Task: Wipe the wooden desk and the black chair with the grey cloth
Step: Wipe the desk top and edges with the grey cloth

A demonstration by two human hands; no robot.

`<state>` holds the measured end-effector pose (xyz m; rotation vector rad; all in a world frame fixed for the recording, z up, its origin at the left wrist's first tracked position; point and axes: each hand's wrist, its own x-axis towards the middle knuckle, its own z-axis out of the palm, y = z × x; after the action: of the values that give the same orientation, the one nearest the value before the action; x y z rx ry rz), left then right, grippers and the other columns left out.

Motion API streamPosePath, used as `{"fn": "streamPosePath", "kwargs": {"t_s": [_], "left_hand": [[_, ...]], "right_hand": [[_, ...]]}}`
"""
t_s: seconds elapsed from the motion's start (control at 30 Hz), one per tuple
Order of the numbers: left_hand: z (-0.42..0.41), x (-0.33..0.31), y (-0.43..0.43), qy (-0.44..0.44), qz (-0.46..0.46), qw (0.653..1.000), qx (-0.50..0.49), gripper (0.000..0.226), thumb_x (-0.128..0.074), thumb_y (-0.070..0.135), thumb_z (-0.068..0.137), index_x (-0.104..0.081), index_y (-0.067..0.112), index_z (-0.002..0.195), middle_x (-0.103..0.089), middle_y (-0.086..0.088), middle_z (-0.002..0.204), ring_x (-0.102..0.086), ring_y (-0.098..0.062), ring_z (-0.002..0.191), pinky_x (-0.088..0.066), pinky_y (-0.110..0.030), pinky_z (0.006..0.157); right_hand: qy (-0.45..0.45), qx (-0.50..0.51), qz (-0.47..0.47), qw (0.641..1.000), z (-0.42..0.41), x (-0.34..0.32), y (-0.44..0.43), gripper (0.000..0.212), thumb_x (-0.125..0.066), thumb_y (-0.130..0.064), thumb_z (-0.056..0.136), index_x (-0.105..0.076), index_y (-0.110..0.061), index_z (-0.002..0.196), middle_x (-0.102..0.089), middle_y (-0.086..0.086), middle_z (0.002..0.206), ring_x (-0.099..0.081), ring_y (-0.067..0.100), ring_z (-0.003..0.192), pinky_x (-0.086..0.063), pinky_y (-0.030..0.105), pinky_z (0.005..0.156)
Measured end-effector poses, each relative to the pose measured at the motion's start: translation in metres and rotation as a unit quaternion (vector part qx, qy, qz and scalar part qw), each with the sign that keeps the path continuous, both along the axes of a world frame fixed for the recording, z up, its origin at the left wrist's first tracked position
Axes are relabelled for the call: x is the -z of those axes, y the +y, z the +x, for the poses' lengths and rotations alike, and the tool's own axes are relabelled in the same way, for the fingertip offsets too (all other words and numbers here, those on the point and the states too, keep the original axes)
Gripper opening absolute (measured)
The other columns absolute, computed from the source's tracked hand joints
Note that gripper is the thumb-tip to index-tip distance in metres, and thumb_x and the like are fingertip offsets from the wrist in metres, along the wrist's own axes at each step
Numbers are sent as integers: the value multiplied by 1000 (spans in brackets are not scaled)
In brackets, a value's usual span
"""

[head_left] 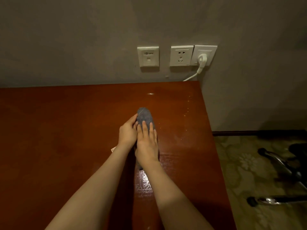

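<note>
Grey cloth (pixel 144 115) is pressed flat onto the worktop (pixel 58 130) by the right hand (pixel 147 141), whose fingers are laid straight and close together on top of it. The left hand (pixel 127 132) is set against the cloth's left side, with its fingers curled round the fabric's edge. The cloth lies right of the worktop's middle, nearer the right edge than the left and well short of the far edge.

A wet, glistening streak (pixel 144 181) is seen between the cloth and the near edge, so that strip is judged already wiped. Pale specks (pixel 187 113) are left along the right edge, and the broad left part looks dry and is probably undone. The black chair (pixel 280 163), of which only the base is shown past the right edge, is judged untouched.
</note>
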<state>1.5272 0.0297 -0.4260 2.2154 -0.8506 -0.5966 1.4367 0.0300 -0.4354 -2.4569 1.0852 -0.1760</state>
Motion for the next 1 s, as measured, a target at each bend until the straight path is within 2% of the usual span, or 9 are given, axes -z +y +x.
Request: {"fn": "streamPosePath", "kwargs": {"t_s": [0.1,0.2,0.27,0.4,0.5,0.6,0.73,0.83,1.0], "left_hand": [[-9,5,-18,-14,-4,999,50,40,-44,10,98,-48,13,137,-51,-7,139,-45,-22,131,-36,-29,108],[-26,9,-25,-23,-14,993,114,40,-46,10,97,-50,12,136,-52,-7,138,-46,-21,130,-37,-31,109],[-38,11,-28,-36,-7,987,155,40,-46,10,96,-50,12,136,-50,-7,140,-46,-20,131,-35,-27,109],[-60,7,-26,-30,-4,976,213,39,-47,6,96,-50,10,135,-47,-9,142,-42,-20,133,-27,-18,108],[-65,8,-21,-52,-6,967,250,40,-45,8,96,-49,12,136,-48,-9,141,-42,-23,133,-29,-25,110],[-53,2,-20,-111,-26,977,179,40,-48,11,95,-51,16,135,-49,-9,136,-42,-26,126,-31,-30,104],[-25,-13,-26,-73,-29,995,64,35,-50,12,95,-56,14,129,-54,-11,130,-50,-26,121,-34,-25,97],[-9,-21,-42,43,39,997,42,38,-36,22,101,-48,13,136,-46,-8,143,-42,-21,132,-32,-25,102],[2,-15,-55,63,86,988,116,53,-41,41,98,-37,12,143,-37,-10,149,-35,-22,137,-29,-26,104]], "right_hand": [[14,48,0,999,-6,3,-10,72,-54,-12,91,-13,-4,150,-2,15,158,3,36,145,7,40,115],[18,141,-65,988,-18,13,-10,80,-89,-18,52,-59,-1,124,-53,18,134,-49,41,124,-38,48,101],[26,177,-67,982,-26,18,-6,82,-93,-19,41,-65,-3,116,-61,16,125,-57,39,116,-46,48,92],[17,238,-74,968,-44,21,7,82,-91,-12,45,-59,-4,120,-59,16,127,-49,39,122,-43,50,96],[-23,242,-80,967,-50,24,16,81,-83,-7,58,-44,-4,128,-54,17,132,-31,36,128,-29,47,108],[-54,238,-91,966,-32,25,5,59,-63,-14,76,-42,-6,131,-52,16,135,-30,36,129,-25,46,108],[-17,233,69,970,9,3,-42,49,-47,-19,89,-46,0,135,-39,19,146,-33,43,135,-33,50,109],[29,137,157,978,24,-7,-78,65,-38,-23,100,0,-7,151,13,12,157,15,35,143,3,41,116],[61,-23,177,982,-3,-39,-148,65,-47,-27,94,-18,-17,151,-2,7,159,-1,31,145,-8,36,116]]}}
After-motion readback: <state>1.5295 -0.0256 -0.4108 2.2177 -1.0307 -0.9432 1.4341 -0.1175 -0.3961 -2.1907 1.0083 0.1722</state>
